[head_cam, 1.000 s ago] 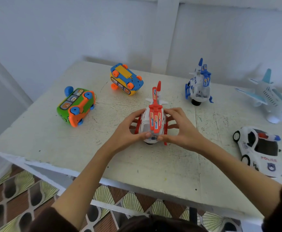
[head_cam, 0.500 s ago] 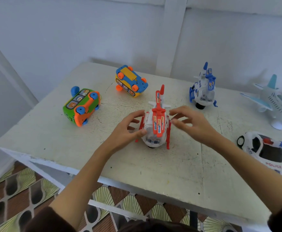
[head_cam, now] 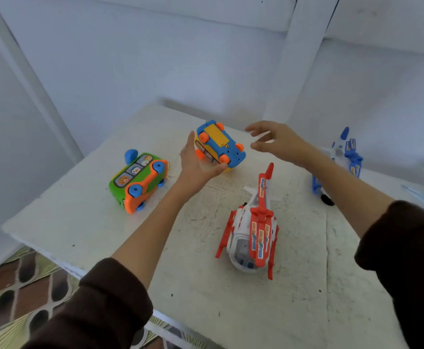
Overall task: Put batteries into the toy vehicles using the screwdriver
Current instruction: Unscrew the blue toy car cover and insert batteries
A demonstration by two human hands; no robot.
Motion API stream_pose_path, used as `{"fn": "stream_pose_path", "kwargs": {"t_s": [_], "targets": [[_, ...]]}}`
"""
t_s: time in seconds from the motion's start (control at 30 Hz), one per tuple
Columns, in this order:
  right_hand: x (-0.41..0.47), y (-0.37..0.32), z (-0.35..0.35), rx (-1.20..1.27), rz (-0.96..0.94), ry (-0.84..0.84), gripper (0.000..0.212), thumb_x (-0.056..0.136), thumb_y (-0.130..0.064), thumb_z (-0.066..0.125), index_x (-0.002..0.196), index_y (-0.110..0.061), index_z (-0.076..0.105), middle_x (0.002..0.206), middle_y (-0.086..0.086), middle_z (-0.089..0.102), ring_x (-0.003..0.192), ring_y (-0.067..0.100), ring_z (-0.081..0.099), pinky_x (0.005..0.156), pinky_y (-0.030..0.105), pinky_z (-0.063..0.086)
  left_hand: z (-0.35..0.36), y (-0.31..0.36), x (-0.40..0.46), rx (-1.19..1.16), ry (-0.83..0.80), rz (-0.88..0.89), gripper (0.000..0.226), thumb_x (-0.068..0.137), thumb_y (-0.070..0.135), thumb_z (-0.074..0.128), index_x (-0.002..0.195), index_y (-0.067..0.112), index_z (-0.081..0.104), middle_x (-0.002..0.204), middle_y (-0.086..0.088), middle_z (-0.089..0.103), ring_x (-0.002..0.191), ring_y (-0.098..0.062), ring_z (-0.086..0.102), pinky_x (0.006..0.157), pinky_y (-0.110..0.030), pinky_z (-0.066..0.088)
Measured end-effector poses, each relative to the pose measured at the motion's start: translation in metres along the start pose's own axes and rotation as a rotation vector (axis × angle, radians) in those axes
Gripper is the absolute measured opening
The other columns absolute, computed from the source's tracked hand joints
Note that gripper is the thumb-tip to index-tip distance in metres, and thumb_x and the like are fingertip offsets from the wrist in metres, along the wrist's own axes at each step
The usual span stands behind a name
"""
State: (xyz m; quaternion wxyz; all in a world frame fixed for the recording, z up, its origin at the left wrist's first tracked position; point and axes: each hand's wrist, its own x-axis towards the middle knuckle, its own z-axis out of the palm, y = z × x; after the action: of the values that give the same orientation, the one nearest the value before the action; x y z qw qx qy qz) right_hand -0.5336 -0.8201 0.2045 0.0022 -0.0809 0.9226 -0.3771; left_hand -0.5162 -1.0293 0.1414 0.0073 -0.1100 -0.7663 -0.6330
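We log: left hand (head_cam: 195,163) cups blue toy bus (head_cam: 219,144), frame centre; right hand (head_cam: 279,142) spread wide, holding nothing, just right of it.

A domestic room, most likely a corner of a home, is indicated. A worn, scratched white table (head_cam: 294,311) is set against plain white painted walls (head_cam: 155,59) with raised panel strips. Patterned floor covering (head_cam: 6,293) in brown, green and cream is seen below the table edge. Children's plastic toys are laid out on the tabletop: a green and orange bus (head_cam: 136,181), a blue and yellow bus (head_cam: 219,144), a red and white helicopter (head_cam: 252,233) and a blue and white helicopter (head_cam: 348,157). No shop fittings or workshop tools are shown.
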Motion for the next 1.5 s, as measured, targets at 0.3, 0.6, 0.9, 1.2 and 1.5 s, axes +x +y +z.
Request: {"fn": "stream_pose_path", "kwargs": {"t_s": [0.3,0.6,0.9,1.2,1.5], "targets": [[0.052,0.004,0.029,0.001,0.036,-0.321,0.065,0.087,-0.005,0.059,0.141,-0.031,0.032,0.137,0.007,0.04,0.113,0.023,0.049,0.087,0.032,0.046,0.017,-0.071,0.065,0.212,0.026,-0.048,0.112,0.059,0.066,0.076,0.147,0.032,0.017,0.141,-0.002,0.046,0.13,-0.029,0.045,0.102,-0.059,0.04],[0.044,-0.002,0.017,0.063,-0.026,-0.127,0.069,0.08,0.0,0.066,0.137,-0.028,0.04,0.129,0.005,0.045,0.082,0.016,0.056,0.072,0.023,0.052,0.012,-0.012,0.055,-0.055,-0.06,0.099,0.081,0.075,0.024,0.08,0.133,0.044,0.027,0.124,0.021,0.045,0.119,-0.011,0.053,0.089,-0.033,0.055],[-0.014,-0.052,-0.057,0.089,-0.196,0.173,0.059,0.085,-0.006,0.062,0.136,-0.024,0.038,0.124,0.006,0.042,0.082,0.019,0.061,0.069,0.029,0.058,0.024,0.095,0.054,-0.188,-0.288,0.205,0.1,0.087,-0.001,0.065,0.152,0.031,-0.004,0.142,0.008,0.031,0.125,-0.019,0.052,0.087,-0.031,0.056],[-0.138,-0.035,-0.147,0.207,-0.29,0.317,0.044,0.093,-0.019,0.053,0.131,-0.034,0.037,0.122,-0.009,0.045,0.107,0.017,0.057,0.081,0.029,0.055,0.114,0.179,-0.017,-0.202,-0.478,0.394,0.096,0.083,-0.001,0.069,0.146,0.039,0.008,0.146,0.003,0.032,0.118,-0.016,0.059,0.078,-0.026,0.055],[-0.295,0.054,-0.218,0.152,-0.269,0.396,0.044,0.092,-0.02,0.055,0.131,-0.03,0.039,0.125,-0.007,0.047,0.108,0.014,0.056,0.084,0.026,0.053,0.266,0.21,-0.126,-0.184,-0.555,0.441,0.092,0.085,0.01,0.071,0.142,0.046,0.009,0.149,0.005,0.031,0.116,-0.016,0.06,0.084,-0.033,0.057]]}}
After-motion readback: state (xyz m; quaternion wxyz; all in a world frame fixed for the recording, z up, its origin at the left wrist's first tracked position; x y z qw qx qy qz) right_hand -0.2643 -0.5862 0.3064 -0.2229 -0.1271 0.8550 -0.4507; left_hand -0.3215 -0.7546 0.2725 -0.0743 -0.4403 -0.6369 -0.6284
